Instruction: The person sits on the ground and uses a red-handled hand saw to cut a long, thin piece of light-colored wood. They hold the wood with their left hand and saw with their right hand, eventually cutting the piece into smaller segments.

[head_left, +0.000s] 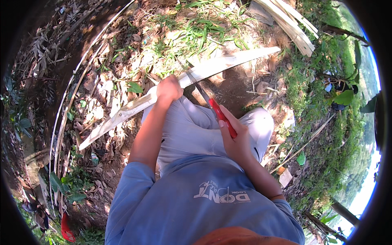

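My left hand point(169, 88) is closed around a long pale strip of split wood point(228, 61), a little left of its middle. The strip slants over my lap, its narrow right end higher in the picture. In my right hand point(236, 136) is the red handle of a saw point(218, 109). Its long, narrow, dark blade crosses the strip just right of my left hand, with the tip beyond the far edge. The blade's teeth are too small to make out.
Split pale strips point(292, 26) lie in a bundle at the far right. Long thin bent strips point(67, 110) run along the left side. Dry leaves, grass and wood scraps cover the ground. A red object point(67, 228) lies at the lower left. My legs point(192, 126) are under the work.
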